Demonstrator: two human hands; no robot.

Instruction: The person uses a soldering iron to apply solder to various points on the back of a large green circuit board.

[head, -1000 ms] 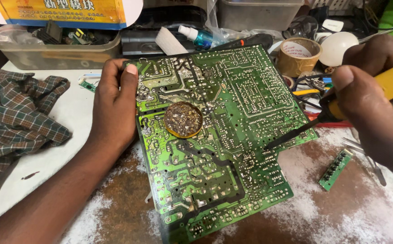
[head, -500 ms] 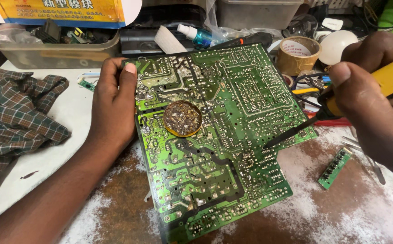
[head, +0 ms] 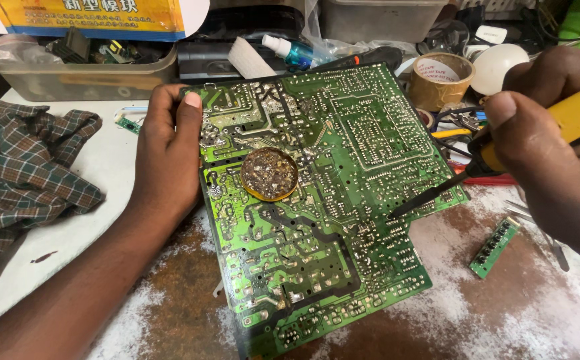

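A large green circuit board [head: 330, 200] lies solder side up on the workbench. My left hand [head: 167, 157] grips its left edge, thumb on top near the upper corner. A small round tin of dark, crusted paste [head: 269, 174] rests on the board. My right hand [head: 550, 153] holds a yellow-handled soldering iron [head: 497, 150]; its dark tip touches the board near the right edge.
A small green strip board [head: 495, 247] lies at right on the rusty, white-dusted bench top. A plaid cloth [head: 17, 167] sits at left. Behind the board are a roll of brown tape [head: 443, 79], a white bulb [head: 497, 67], pliers, a spray bottle and plastic bins of parts.
The soldering iron's tip has stayed on the right part of the board with only a slight shift. My left hand keeps the same grip.
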